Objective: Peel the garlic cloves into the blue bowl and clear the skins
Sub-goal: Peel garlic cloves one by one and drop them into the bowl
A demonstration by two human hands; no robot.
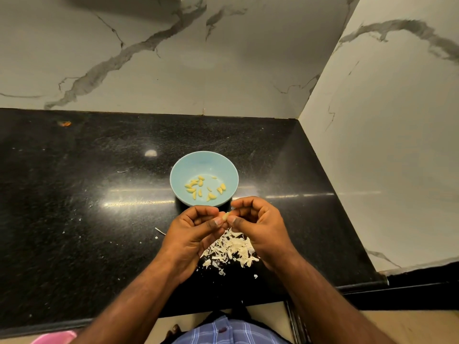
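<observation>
A light blue bowl (204, 165) stands on the black counter and holds several peeled yellow garlic cloves (196, 187). Just in front of it, my left hand (191, 234) and my right hand (258, 227) meet above the counter. Both pinch one small pale garlic clove (225, 215) between thumbs and fingertips. Below the hands lies a heap of white garlic skins (231, 249), partly hidden by my right hand.
The black granite counter (87, 207) ends at a marble back wall and a marble side wall (387, 145) on the right. A few stray skin scraps (160, 231) lie left of the hands. A pink object (54, 338) shows at the bottom left, below the counter edge.
</observation>
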